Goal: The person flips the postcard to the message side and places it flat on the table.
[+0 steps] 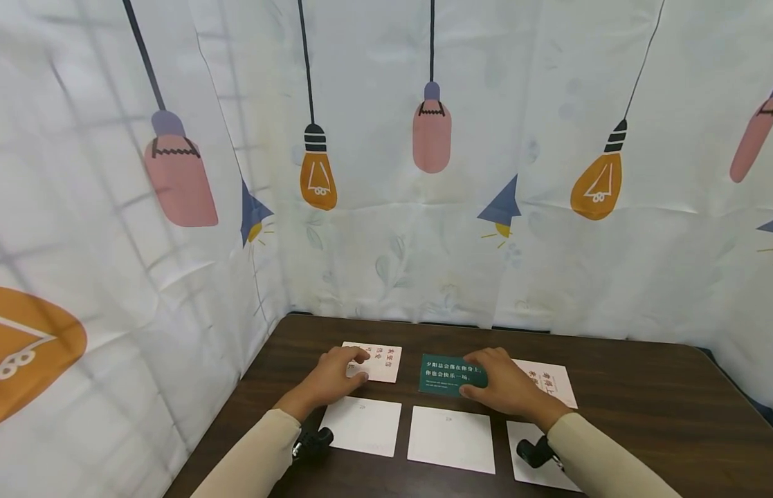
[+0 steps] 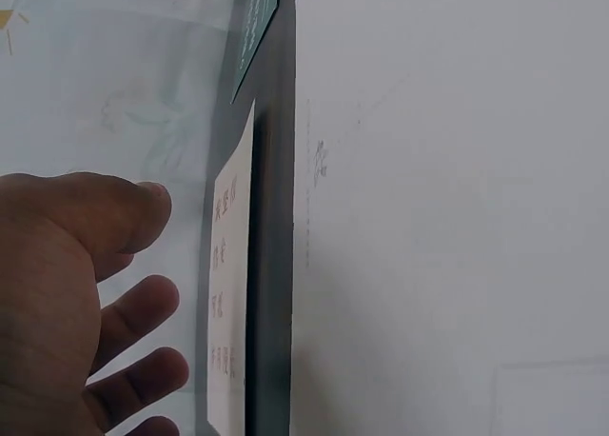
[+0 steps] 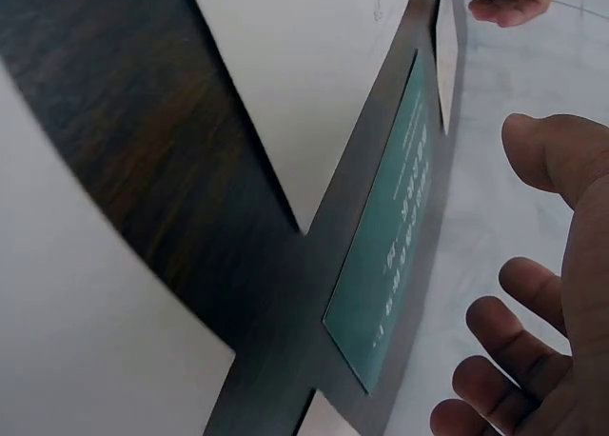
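Observation:
My left hand [image 1: 330, 375] hovers at the near left of a white card with red characters [image 1: 386, 363], fingers loosely bent and empty. In the left wrist view a gap shows between its fingers [image 2: 143, 307] and that card. Over the right end of a dark green card with white writing [image 1: 439, 377] is my right hand [image 1: 507, 384], thumb and fingers spread. The right wrist view shows it apart from the green card [image 3: 381, 236], holding nothing. Partly behind this hand lies another white card with red characters [image 1: 557, 380].
A near row holds three mostly blank white cards: a left one [image 1: 364, 429], a middle one [image 1: 451, 439] and a right one [image 1: 523, 432], partly covered by the right wrist's camera. All lie on a dark wooden table [image 1: 648, 429]. A lamp-patterned curtain [image 1: 374, 277] hangs behind and left.

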A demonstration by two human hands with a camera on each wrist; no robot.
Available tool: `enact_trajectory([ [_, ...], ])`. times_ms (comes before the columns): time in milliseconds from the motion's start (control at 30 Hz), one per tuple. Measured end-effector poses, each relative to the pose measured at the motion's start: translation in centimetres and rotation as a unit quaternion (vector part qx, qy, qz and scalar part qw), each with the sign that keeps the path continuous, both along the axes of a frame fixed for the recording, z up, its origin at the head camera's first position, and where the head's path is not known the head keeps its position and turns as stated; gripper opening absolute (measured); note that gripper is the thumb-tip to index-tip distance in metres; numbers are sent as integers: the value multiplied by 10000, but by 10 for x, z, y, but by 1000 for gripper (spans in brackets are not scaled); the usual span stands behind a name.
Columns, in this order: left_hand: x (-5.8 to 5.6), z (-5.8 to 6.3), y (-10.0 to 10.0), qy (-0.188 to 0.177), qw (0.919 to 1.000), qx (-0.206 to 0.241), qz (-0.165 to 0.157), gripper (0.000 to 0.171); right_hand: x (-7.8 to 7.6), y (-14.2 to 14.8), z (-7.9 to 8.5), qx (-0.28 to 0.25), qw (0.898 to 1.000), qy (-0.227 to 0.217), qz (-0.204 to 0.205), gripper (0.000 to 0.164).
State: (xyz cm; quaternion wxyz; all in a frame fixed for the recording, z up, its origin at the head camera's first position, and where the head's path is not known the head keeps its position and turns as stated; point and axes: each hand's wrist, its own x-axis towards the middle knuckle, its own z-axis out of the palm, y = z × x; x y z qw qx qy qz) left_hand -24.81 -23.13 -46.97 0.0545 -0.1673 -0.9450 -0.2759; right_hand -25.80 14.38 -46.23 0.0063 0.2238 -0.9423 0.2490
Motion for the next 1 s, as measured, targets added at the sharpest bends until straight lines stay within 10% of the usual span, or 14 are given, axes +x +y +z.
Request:
enact_trajectory([
  [1000,-19,-6,-42,-65,9986,-267,450,46,-19,-49,-8,-28,9995,-14,313,63],
])
